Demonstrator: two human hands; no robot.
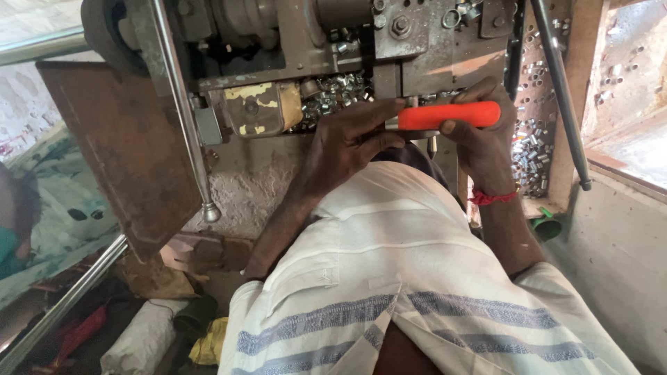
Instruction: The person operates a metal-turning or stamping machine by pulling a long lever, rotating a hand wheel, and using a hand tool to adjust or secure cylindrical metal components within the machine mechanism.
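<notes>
While right hand [479, 142] wraps orange screwdriver handle [450, 114], long axis lies level, metal end toward left hand [351, 135]. Left fingers pinch close at that end (tip hidden), against grey machine [417, 48]. Small metal rings [333, 94] heaped just beside.

A rough plaster wall [243, 187] stands beneath the grey machine [292, 42]; daylight enters an opening [636, 149] to its right.

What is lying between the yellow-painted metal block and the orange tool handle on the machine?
In the head view, a heap of small shiny metal rings lies between the yellow-painted block and the orange handle, with the left hand partly over that stretch.
</notes>
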